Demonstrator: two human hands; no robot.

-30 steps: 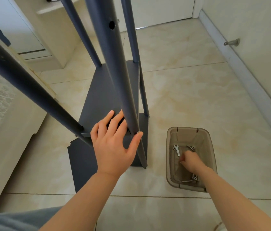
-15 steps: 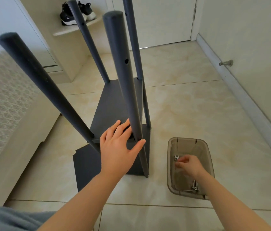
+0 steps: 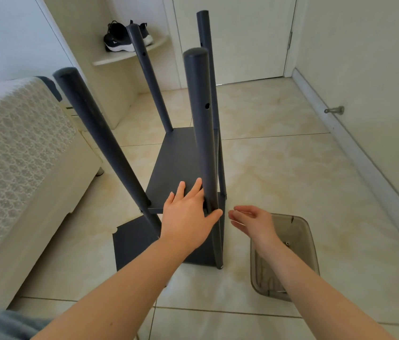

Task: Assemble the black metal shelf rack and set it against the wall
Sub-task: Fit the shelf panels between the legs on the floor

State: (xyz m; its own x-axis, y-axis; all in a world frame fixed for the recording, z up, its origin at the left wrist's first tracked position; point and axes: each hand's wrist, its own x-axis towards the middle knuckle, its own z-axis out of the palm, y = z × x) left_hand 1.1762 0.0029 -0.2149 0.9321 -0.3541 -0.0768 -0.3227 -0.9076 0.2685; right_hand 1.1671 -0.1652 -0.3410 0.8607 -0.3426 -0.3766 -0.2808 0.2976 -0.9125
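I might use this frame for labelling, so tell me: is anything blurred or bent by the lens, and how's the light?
Head view: the wide lens splays the rack poles apart toward their tops; the right hand looks slightly soft, the left hand sharper; light is soft and even, no hard glare on the floor tiles.
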